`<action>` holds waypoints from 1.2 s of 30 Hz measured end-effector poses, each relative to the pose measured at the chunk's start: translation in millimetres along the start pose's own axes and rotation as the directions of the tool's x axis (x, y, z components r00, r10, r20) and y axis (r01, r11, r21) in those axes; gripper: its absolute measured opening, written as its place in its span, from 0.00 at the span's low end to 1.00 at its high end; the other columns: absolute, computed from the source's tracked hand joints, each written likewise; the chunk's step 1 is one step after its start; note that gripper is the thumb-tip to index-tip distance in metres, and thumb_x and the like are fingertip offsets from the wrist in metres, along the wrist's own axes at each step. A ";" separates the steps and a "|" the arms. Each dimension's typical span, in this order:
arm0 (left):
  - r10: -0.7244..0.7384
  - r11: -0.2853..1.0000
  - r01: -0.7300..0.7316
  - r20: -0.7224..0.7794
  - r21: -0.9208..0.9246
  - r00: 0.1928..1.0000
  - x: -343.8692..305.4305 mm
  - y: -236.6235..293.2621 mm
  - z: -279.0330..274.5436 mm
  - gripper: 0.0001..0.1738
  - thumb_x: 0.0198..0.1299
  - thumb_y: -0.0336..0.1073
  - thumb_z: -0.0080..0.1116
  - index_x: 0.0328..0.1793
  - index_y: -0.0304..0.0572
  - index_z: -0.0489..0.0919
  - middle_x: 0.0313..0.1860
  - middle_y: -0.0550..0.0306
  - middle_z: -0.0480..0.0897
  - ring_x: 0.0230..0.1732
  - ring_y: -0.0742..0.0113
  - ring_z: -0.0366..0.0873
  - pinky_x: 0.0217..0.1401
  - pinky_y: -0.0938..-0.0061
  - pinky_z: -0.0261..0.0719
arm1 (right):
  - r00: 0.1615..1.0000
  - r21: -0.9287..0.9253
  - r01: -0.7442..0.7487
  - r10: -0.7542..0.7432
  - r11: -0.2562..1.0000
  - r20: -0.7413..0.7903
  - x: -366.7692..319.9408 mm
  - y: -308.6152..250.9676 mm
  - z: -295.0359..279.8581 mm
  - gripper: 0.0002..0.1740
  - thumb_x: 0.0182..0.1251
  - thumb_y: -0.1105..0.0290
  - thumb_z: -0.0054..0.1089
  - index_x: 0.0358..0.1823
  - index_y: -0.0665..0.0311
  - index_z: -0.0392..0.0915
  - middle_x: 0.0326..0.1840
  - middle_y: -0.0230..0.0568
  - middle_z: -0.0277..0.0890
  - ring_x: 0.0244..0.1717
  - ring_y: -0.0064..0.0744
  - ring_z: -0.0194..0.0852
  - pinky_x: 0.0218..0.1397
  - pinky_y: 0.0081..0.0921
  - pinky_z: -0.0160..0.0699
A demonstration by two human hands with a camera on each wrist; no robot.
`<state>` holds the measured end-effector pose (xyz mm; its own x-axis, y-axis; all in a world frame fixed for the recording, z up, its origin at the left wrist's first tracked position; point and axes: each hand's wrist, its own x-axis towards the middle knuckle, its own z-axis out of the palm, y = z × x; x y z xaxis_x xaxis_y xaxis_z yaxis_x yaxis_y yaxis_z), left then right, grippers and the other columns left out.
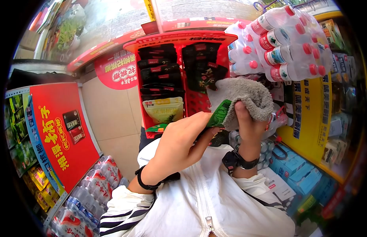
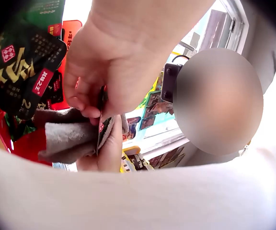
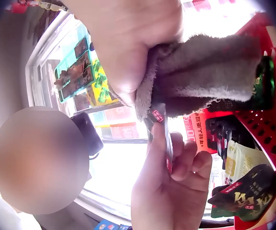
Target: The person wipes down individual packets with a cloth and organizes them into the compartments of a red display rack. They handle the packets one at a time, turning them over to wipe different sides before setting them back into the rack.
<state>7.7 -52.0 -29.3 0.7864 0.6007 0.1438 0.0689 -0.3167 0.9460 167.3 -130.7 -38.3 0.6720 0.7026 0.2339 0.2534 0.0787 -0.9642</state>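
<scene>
My left hand [image 1: 179,138] pinches a flat green and black snack packet [image 1: 220,113] between thumb and fingers, in front of the white jacket. Around a grey fluffy cloth [image 1: 252,94] curl the fingers of my right hand [image 1: 250,128], its thumb pressed on top. The cloth lies against the packet and covers part of it. From the right wrist the packet [image 3: 158,114] shows dark, with a small red label, its upper end under the cloth [image 3: 200,72]. Seen from the left wrist, it is nearly edge-on between both hands.
A red perforated display box [image 1: 181,85] stands just ahead, with black packets [image 1: 159,71] and a pale yellow pouch [image 1: 163,110] in it. Shrink-wrapped bottles [image 1: 286,43] are stacked at the right. To the left are a red sign board [image 1: 59,130] and more bottle packs [image 1: 88,195].
</scene>
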 end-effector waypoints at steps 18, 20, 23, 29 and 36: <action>-0.079 0.994 0.071 -0.093 -0.082 0.993 8.6 9.7 -5.8 0.12 0.58 0.27 0.68 0.48 0.37 0.81 0.33 0.53 0.86 0.30 0.62 0.85 0.32 0.76 0.78 | 0.971 0.146 -0.022 0.056 0.989 -0.233 -14.8 26.0 2.2 0.19 0.76 0.62 0.58 0.59 0.70 0.74 0.55 0.39 0.77 0.54 0.29 0.74 0.60 0.29 0.70; -0.081 0.994 0.071 -0.128 -0.080 0.988 7.3 6.3 -4.8 0.11 0.59 0.26 0.66 0.48 0.37 0.81 0.33 0.53 0.86 0.31 0.61 0.86 0.33 0.75 0.79 | 0.978 0.159 -0.021 0.053 0.987 -0.201 -17.0 23.7 -3.4 0.20 0.71 0.70 0.63 0.59 0.72 0.74 0.58 0.42 0.76 0.57 0.33 0.74 0.64 0.31 0.68; -0.091 0.994 0.083 -0.121 -0.068 0.989 5.2 3.9 -6.7 0.11 0.59 0.26 0.66 0.48 0.37 0.81 0.34 0.53 0.86 0.32 0.60 0.86 0.33 0.75 0.79 | 0.995 0.168 -0.010 0.025 0.986 -0.092 -12.4 18.7 -6.8 0.22 0.62 0.74 0.71 0.56 0.74 0.76 0.54 0.43 0.79 0.53 0.32 0.78 0.62 0.31 0.72; -0.114 0.992 0.112 -0.037 -0.054 0.993 3.2 4.2 -5.1 0.10 0.59 0.28 0.66 0.47 0.39 0.81 0.32 0.51 0.84 0.30 0.56 0.82 0.31 0.70 0.77 | 0.988 0.058 -0.016 0.007 0.998 0.154 2.7 6.3 -11.2 0.21 0.54 0.69 0.79 0.45 0.73 0.81 0.40 0.38 0.84 0.40 0.25 0.81 0.44 0.25 0.79; -0.086 0.996 0.084 0.047 0.031 0.995 2.9 5.0 -1.6 0.11 0.56 0.30 0.69 0.45 0.39 0.82 0.33 0.52 0.84 0.30 0.54 0.80 0.35 0.67 0.75 | 0.998 0.065 -0.056 0.054 0.996 0.039 5.5 3.3 -3.1 0.18 0.62 0.60 0.74 0.32 0.71 0.84 0.22 0.34 0.80 0.23 0.19 0.76 0.27 0.22 0.71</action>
<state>9.3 -50.6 -23.7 0.8054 0.5907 0.0487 0.1538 -0.2875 0.9453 173.9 -128.7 -39.8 0.6567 0.7332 0.1766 0.1697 0.0845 -0.9819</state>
